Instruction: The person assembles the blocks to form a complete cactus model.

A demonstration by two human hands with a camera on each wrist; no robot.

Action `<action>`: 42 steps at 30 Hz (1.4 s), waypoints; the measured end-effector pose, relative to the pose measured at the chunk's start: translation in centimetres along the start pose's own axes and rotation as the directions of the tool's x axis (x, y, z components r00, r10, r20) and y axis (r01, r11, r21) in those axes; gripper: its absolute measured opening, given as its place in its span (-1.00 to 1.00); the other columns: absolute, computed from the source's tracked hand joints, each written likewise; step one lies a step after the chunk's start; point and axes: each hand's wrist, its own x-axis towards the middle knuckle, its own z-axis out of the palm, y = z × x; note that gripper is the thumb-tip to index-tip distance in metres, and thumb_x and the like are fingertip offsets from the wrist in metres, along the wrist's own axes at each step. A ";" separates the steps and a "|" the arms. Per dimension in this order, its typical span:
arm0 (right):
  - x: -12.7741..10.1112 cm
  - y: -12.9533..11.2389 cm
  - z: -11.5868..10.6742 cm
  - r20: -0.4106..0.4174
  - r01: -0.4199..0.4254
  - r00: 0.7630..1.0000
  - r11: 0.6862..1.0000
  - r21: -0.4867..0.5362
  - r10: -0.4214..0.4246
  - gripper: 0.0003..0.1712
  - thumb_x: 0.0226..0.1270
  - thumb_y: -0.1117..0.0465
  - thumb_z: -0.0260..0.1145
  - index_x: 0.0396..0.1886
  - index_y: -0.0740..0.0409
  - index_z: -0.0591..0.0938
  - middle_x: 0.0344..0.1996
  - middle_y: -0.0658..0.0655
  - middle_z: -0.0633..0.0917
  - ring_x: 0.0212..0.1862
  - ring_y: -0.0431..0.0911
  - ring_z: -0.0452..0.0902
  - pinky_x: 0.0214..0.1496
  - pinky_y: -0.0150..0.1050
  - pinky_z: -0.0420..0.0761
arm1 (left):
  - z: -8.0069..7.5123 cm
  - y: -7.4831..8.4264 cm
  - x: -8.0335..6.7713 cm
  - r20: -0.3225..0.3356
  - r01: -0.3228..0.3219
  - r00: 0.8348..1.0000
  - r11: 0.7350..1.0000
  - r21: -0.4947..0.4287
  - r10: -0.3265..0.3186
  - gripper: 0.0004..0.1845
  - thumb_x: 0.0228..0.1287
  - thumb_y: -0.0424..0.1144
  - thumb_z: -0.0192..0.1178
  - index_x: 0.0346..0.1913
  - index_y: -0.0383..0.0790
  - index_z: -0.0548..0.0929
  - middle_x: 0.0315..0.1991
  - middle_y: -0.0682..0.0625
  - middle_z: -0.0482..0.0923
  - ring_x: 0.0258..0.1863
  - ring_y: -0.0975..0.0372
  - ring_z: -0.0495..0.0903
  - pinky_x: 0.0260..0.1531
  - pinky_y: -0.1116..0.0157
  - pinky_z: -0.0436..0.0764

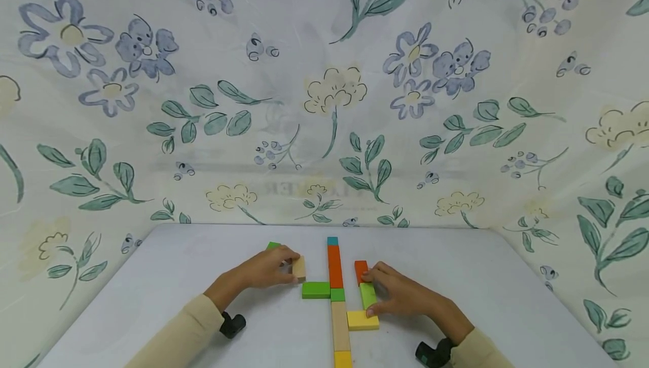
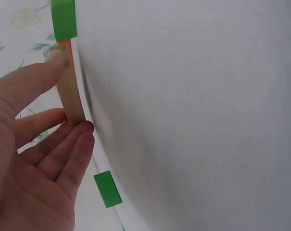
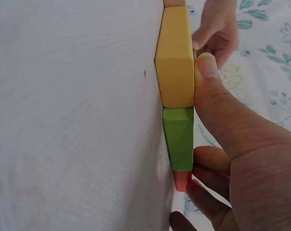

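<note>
My left hand (image 1: 293, 267) pinches a natural wood block (image 1: 299, 267) between thumb and fingers, standing it on edge on the white table (image 1: 203, 266). In the left wrist view the same hand (image 2: 53, 96) holds that block (image 2: 70, 96). My right hand (image 1: 377, 292) arches over a light green block (image 1: 368, 296). Its thumb lies against a yellow block (image 1: 362, 320) and its fingertips touch a red block (image 1: 360, 269). The right wrist view shows yellow (image 3: 176, 62), green (image 3: 179, 139) and red (image 3: 183, 179) in one row under that hand (image 3: 208, 115).
A column of blocks runs down the middle: teal (image 1: 332, 240), orange (image 1: 334, 266), small green (image 1: 337, 295), wood (image 1: 340, 326), yellow (image 1: 342, 359). A green block (image 1: 315, 289) lies left of it, and another green block (image 1: 274, 245) peeks from behind my left hand. Floral cloth (image 1: 324, 103) encloses the table.
</note>
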 end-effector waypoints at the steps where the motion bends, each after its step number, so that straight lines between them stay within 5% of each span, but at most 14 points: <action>1: 0.0 0.0 0.0 0.001 -0.001 1.000 1.000 0.002 0.001 -0.14 -0.12 -0.39 0.30 0.20 -0.11 0.44 -0.18 -0.15 0.37 -0.10 -0.28 0.30 -0.13 -0.46 0.46 | 0.0 0.1 0.0 0.005 0.002 1.000 1.000 -0.003 -0.002 -0.39 0.08 0.02 0.32 0.17 -0.20 0.51 0.01 0.08 0.53 -0.05 0.30 0.49 -0.04 0.29 0.56; 42: 0.2 0.2 0.2 0.000 -0.012 1.000 1.000 0.010 0.012 -0.13 -0.10 -0.38 0.30 0.21 -0.09 0.45 -0.17 -0.16 0.36 -0.09 -0.28 0.30 -0.07 -0.44 0.50 | 0.8 0.3 0.1 -0.003 -0.056 0.998 0.998 0.018 0.056 -0.36 0.02 0.03 0.35 0.16 -0.19 0.52 0.10 0.04 0.53 0.08 0.23 0.49 0.14 0.20 0.50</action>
